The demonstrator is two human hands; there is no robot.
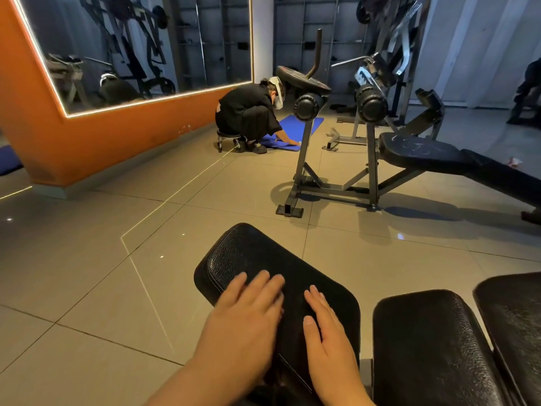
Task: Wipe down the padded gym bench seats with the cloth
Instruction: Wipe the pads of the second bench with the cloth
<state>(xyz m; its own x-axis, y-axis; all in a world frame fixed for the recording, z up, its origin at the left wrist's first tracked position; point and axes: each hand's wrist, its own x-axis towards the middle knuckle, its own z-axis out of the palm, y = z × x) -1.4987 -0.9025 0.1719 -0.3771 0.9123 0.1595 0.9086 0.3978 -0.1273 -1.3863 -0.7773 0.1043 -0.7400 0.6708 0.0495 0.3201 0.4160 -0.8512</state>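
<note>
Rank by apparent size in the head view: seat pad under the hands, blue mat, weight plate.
Largest: seat pad, enlarged by nearness to the camera.
Then blue mat and weight plate, which look alike; unranked.

Grey tiled floor [87,273] carries all equipment. Nearest black seat pad [248,250]: left hand [248,315] and right hand [325,326] lie flat on it, fingers straight, side by side. Second pad [424,347] and third pad [515,317] stand just right of it. Beyond, a sit-up bench [424,150] stands on the tiles; a blue mat [310,124] lies flat.
</note>
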